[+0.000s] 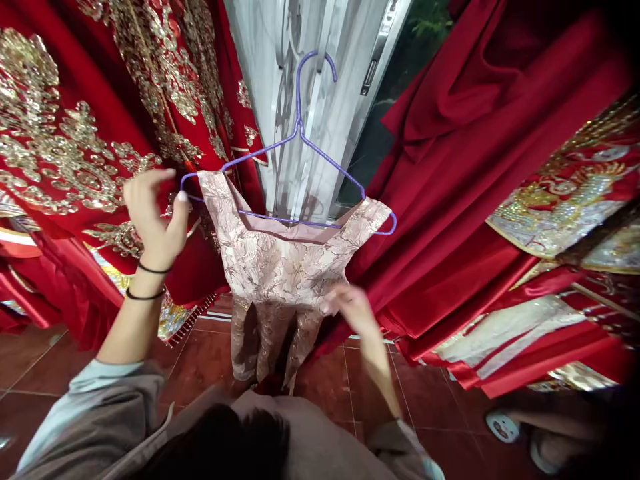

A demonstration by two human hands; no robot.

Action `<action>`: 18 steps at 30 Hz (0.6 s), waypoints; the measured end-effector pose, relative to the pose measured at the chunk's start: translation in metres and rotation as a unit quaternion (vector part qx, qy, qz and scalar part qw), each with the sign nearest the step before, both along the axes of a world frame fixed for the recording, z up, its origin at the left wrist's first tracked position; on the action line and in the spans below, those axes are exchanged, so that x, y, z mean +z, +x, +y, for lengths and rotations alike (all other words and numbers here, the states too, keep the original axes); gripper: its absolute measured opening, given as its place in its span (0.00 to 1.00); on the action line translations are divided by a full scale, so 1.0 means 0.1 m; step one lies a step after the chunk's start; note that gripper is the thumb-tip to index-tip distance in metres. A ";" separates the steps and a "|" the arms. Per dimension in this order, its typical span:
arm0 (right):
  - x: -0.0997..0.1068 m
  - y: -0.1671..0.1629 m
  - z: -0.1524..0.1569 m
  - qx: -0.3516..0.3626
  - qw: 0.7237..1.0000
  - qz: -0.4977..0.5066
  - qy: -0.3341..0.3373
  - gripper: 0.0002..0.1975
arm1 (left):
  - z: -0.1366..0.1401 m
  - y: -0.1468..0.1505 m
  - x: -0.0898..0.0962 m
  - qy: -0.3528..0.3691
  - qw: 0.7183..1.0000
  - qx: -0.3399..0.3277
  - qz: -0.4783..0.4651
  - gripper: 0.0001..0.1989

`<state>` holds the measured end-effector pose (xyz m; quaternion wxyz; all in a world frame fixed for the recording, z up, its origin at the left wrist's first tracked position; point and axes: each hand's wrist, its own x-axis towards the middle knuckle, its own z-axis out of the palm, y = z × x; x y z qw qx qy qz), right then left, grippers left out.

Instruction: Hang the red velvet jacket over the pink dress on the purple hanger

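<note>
A sleeveless pink brocade dress (285, 267) with a metallic leaf pattern hangs on a purple wire hanger (299, 127). Both shoulder straps sit over the hanger's arms, and the skirt falls in folds towards the floor. My left hand (157, 213), wearing two dark bands at the wrist, is raised beside the hanger's left end. Its thumb and fingers are spread, with nothing between them. At the right side of the dress's waist, my right hand (350, 310) has its fingertips closed on the cloth. The back of that hand is blurred.
Red garments with gold beading (60, 140) hang on the left, and plain red cloth (450, 167) hangs on the right. Behind the hanger stands a pale door frame (340, 80). Reddish tiles (325, 380) cover the floor. A person's foot in a slipper (503, 427) shows at lower right.
</note>
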<state>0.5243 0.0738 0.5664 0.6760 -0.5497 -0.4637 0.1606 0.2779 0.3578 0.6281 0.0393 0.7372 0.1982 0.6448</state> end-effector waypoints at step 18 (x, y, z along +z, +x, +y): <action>0.99 1.20 0.44 -0.042 0.990 -0.132 0.010 0.28 | 0.41 -0.17 -0.11 -0.176 0.983 -0.038 0.037 0.21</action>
